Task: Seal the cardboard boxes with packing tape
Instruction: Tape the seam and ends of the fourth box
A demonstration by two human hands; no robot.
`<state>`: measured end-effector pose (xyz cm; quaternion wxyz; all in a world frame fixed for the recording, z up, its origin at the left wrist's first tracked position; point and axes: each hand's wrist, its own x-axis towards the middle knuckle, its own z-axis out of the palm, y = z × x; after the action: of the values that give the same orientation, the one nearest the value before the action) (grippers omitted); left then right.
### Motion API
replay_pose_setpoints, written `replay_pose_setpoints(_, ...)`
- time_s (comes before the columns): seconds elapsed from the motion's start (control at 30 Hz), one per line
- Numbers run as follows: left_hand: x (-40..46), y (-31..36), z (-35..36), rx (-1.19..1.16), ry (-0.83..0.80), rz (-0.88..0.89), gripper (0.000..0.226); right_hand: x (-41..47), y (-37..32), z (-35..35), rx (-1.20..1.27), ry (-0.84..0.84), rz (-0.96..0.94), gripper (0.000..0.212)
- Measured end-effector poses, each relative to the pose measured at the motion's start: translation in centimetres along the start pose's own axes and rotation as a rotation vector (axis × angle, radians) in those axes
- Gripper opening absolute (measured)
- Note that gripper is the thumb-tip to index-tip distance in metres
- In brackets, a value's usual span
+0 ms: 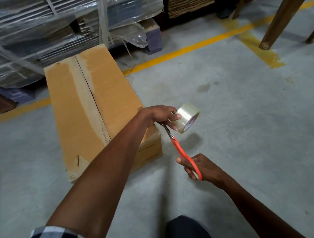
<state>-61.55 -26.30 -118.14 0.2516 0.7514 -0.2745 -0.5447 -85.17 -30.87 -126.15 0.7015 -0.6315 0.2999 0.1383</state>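
While the long cardboard box (95,108) lies flat on the concrete floor (247,130), its 2 top flaps meet along a centre seam that already looks covered by a strip of clear tape, though the glare makes that hard to confirm. At the box's near right corner the person's left hand (159,115) reaches across and grips a roll of clear packing tape (187,117), fingers curled round its outer face and the roll held in the air just past the box edge. Lower down, the right hand (199,169) is closed round the orange handles of a pair of scissors (183,152), whose metal blades point up to the underside of the roll, seemingly at the free end of tape; whether the blades are parted I cannot tell. My guess is that a cut is about to be made. That roll should be light and stiff, best held by the rim or through the core, but the film is thin, sticky and apt to fold on itself, so it wants tension while cut. Corrugated card like this is rigid yet dents easily at corners. Behind, wrapped pallets of flat cartons (51,24) stand by a yellow floor line (193,47).
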Motion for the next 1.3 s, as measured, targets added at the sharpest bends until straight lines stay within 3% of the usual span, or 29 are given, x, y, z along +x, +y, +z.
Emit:
replay_pose_setpoints(0.13, -0.8, 0.2, 0.3, -0.011, 0.087, 0.016, 0.02, 0.7, 2.3, 0.0, -0.29, 0.012, 0.131, 0.061)
replay_pose_setpoints(0.3, -1.3, 0.0, -0.3, -0.137, 0.224, 0.133, 0.021, 3.8, 8.2, -0.3, -0.789, 0.262, 0.385, 0.056)
replay_pose_setpoints(0.4, -2.5, 0.1, -1.0, -0.251, 0.296, 0.21, 0.02, 4.0, 8.3, 0.2, -0.893, 0.334, 0.363, 0.041)
replay_pose_setpoints(0.57, -4.9, -2.3, -2.7, -0.35, 0.502, 0.249, 0.023, 5.0, 4.1, 2.3, -1.09, 0.524, 0.12, 0.029)
replay_pose_setpoints(0.7, -7.0, -4.9, -3.5, -0.421, 0.563, 0.268, 0.026, 5.3, 4.8, 3.3, -1.204, 0.345, 0.207, 0.03)
replay_pose_setpoints(0.77, -8.0, -5.7, -3.7, -0.426, 0.564, 0.289, 0.02, 5.1, 5.2, 2.7, -1.168, 0.278, 0.263, 0.03)
replay_pose_setpoints(0.83, -9.1, -6.1, -3.5, -0.441, 0.585, 0.298, 0.016, 4.8, 3.8, 2.6, -1.015, 0.397, 0.176, 0.026)
replay_pose_setpoints(0.93, -10.1, -6.7, -3.0, -0.472, 0.647, 0.336, 0.013, 3.4, -0.9, 4.8, -0.448, 0.745, -0.382, 0.031)
replay_pose_setpoints(1.0, -10.4, -7.2, -2.7, -0.488, 0.715, 0.357, 0.013, 2.1, -4.0, 7.9, -0.288, 0.749, -0.669, 0.05)
replay_pose_setpoints(1.03, -10.6, -7.5, -2.6, -0.499, 0.757, 0.377, 0.013, 2.2, -4.6, 9.4, -0.318, 0.68, -0.697, 0.061)
replay_pose_setpoints(1.13, -11.6, -9.5, -2.9, -0.429, 0.921, 0.404, 0.019, 3.9, -4.5, 12.7, -0.395, 0.486, -0.539, 0.09)
replay_pose_setpoints(1.23, -13.2, -13.1, -2.8, -0.268, 1.114, 0.29, 0.025, 5.0, -4.6, 13.0, -0.209, 0.553, -0.513, 0.083)
replay_pose_setpoints(1.3, -14.0, -15.8, -2.7, -0.177, 1.251, 0.127, 0.029, 5.7, -4.9, 12.1, -0.073, 0.503, -0.348, 0.074)
